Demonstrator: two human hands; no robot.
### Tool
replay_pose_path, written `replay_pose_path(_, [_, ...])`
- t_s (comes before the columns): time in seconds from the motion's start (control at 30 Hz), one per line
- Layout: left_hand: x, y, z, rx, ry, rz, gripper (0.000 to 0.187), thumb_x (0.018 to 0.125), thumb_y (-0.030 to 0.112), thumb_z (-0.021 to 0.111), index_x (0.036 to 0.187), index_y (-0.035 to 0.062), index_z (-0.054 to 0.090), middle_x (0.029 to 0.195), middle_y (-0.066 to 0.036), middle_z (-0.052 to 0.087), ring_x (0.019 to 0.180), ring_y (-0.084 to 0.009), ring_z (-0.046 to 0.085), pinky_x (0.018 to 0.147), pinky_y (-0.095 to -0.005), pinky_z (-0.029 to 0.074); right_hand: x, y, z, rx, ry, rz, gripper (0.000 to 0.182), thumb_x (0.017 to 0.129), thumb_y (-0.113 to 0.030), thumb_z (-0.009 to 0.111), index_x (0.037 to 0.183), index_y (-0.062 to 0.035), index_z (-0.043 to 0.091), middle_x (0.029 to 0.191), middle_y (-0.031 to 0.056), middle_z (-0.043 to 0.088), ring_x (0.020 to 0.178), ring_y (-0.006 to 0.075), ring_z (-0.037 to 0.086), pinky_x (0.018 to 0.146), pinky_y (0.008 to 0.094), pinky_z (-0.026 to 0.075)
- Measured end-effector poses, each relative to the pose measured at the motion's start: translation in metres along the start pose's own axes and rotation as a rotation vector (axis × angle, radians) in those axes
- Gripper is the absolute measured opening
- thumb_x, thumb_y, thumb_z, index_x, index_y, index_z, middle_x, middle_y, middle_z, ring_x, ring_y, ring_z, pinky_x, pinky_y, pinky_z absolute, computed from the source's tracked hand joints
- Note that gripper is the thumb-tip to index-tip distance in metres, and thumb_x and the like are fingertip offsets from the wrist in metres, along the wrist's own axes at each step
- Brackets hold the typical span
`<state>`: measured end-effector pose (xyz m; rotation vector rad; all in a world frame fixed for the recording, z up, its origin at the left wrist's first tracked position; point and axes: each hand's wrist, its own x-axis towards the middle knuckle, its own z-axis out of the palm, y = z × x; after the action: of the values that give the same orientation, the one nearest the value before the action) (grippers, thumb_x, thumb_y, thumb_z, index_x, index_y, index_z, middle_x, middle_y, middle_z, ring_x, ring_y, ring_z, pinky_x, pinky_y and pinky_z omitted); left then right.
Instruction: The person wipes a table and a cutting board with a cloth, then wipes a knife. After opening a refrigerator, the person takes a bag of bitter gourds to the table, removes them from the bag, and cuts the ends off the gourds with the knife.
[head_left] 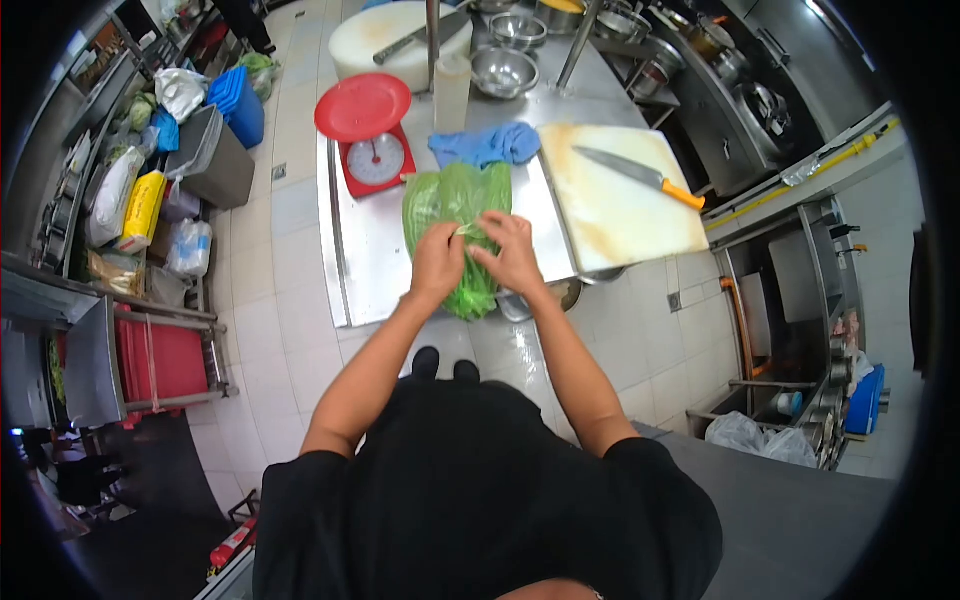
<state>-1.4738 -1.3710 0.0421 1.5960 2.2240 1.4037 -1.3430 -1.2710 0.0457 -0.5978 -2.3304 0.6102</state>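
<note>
A green-looking plastic bag [458, 188] lies at the near edge of the steel table, with leafy greens [471, 298] showing at its near end. My left hand [438, 262] is closed on the gathered plastic in the middle of the bag. Opposite it, my right hand [512, 252] pinches the same gathered part, thumb and fingers bent. Just beyond the bag rests a folded blue cloth [485, 147]. To the left stands a red kitchen scale [376, 163] with a round red pan.
A white cutting board [625, 225] on the right carries an orange-handled knife [640, 178]. Farther back are a round white chopping block [355, 45] with a cleaver [415, 40], a squeeze bottle [452, 95] and metal bowls [504, 73]. Steel posts rise from the table [345, 290].
</note>
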Motion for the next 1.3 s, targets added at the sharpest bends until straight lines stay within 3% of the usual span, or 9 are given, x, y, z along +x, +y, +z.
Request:
replay_pose_path(0.17, [0.002,0.000,0.004,-0.456,0.138,-0.524,0.023,0.090,0.017,0.047,0.090,-0.0024,0.059,0.081,-0.021,0.062,0.079,-0.0350,0.060,0.074,-0.0408,0.045,0.024,-0.003,0.000,0.068,-0.093,-0.022,0.035,0.070,-0.024,0.079,0.094,-0.0053,0.064,0.100,0.0131,0.059,0.099,0.0334,0.051,0.089,0.0409,0.040])
replay_pose_path(0.23, [0.004,0.001,0.003,-0.437,0.145,-0.521,0.024,0.090,0.017,0.045,0.089,-0.0023,0.059,0.081,-0.021,0.062,0.078,-0.0337,0.061,0.073,-0.0411,0.045,0.038,-0.006,0.001,0.079,-0.204,-0.074,0.032,0.068,-0.025,0.080,0.078,-0.0054,0.056,0.085,0.0124,0.055,0.086,0.0333,0.051,0.080,0.0406,0.039])
replay_pose_path(0.43, [0.016,0.002,-0.011,-0.327,0.144,-0.373,0.021,0.089,0.015,0.044,0.083,-0.0007,0.058,0.074,-0.020,0.060,0.069,-0.0323,0.059,0.066,-0.0414,0.046,0.049,0.009,0.041,-0.143,0.096,-0.016,0.020,0.069,-0.009,0.067,0.072,-0.0034,0.048,0.074,0.0169,0.051,0.073,0.0383,0.051,0.064,0.0433,0.040])
replay_pose_path(0.63, [0.015,0.010,-0.030,-0.085,0.028,-0.257,0.019,0.084,0.017,0.060,0.077,0.0009,0.054,0.068,-0.020,0.059,0.067,-0.0352,0.061,0.064,-0.0447,0.047,0.061,0.000,0.022,-0.078,0.213,0.288,0.018,0.077,-0.012,0.063,0.090,-0.0054,0.052,0.092,0.0183,0.054,0.086,0.0413,0.055,0.072,0.0482,0.045])
replay_pose_path(0.83, [0.003,-0.015,-0.043,0.145,-0.176,-0.355,0.026,0.075,0.004,0.061,0.098,0.0029,0.050,0.078,-0.019,0.059,0.076,-0.0408,0.058,0.069,-0.0464,0.047,0.051,0.028,0.013,-0.289,0.194,0.456,0.017,0.082,-0.008,0.059,0.096,-0.0041,0.050,0.099,0.0203,0.053,0.084,0.0420,0.059,0.071,0.0498,0.050])
replay_pose_path(0.93, [-0.016,-0.023,-0.056,0.140,-0.077,-0.123,0.040,0.070,-0.005,0.058,0.107,0.0035,0.047,0.093,-0.020,0.058,0.089,-0.0381,0.057,0.078,-0.0439,0.047,0.052,0.053,-0.001,-0.292,0.242,0.444,0.012,0.084,-0.008,0.058,0.094,-0.0059,0.052,0.095,0.0201,0.056,0.083,0.0426,0.059,0.072,0.0507,0.048])
replay_pose_path(1.07, [-0.052,-0.033,-0.091,0.217,-0.079,-0.246,0.047,0.067,-0.009,0.058,0.111,0.0033,0.046,0.107,-0.019,0.053,0.104,-0.0400,0.051,0.084,-0.0453,0.044,0.051,0.077,0.001,-0.376,0.097,0.452,0.012,0.084,-0.008,0.057,0.095,-0.0038,0.053,0.099,0.0215,0.058,0.086,0.0431,0.059,0.074,0.0508,0.049])
replay_pose_path(1.17, [-0.079,-0.050,-0.100,0.037,-0.130,-0.434,0.036,0.075,-0.004,0.060,0.110,-0.0018,0.050,0.098,-0.016,0.057,0.086,-0.0231,0.058,0.076,-0.0344,0.048,0.051,0.094,0.009,-0.419,0.100,0.439,0.013,0.083,-0.008,0.056,0.092,0.0002,0.054,0.099,0.0245,0.059,0.088,0.0451,0.060,0.075,0.0511,0.049])
replay_pose_path(1.3, [-0.094,-0.061,-0.112,-0.058,-0.255,-0.663,0.026,0.078,0.003,0.060,0.103,-0.0039,0.054,0.087,-0.019,0.063,0.080,-0.0379,0.063,0.075,-0.0406,0.050,0.052,0.108,0.011,-0.344,-0.143,0.581,0.033,0.080,-0.018,0.068,0.104,0.0018,0.058,0.106,0.0261,0.061,0.091,0.0400,0.063,0.076,0.0475,0.051])
